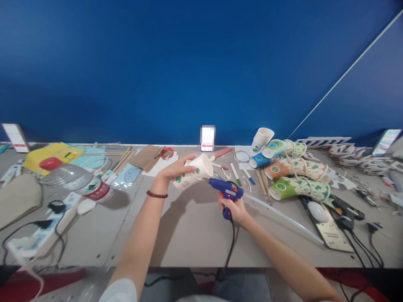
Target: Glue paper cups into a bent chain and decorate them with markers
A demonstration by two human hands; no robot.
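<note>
In front of me, my left hand [178, 166] is closed around white paper cups [204, 166] with green leaf prints. They are tilted, and at least two seem to be held together, though my fingers partly cover them. My right hand [234, 208] grips the handle of a blue hot glue gun [227, 188]. Its nozzle points left and is at the side of the cups; I cannot tell whether it touches them. A long clear glue stick [283, 215] sticks out of the gun's rear, and a black cord hangs below.
Right of the gun lie joined coloured cups [285, 188], with a stack of white cups [262, 136] behind. Markers [235, 174] and wooden sticks [262, 182] lie nearby. Leftward are a plastic bottle [78, 180], a power strip [53, 226] and cardboard [146, 157]. A phone [207, 138] stands against the blue wall.
</note>
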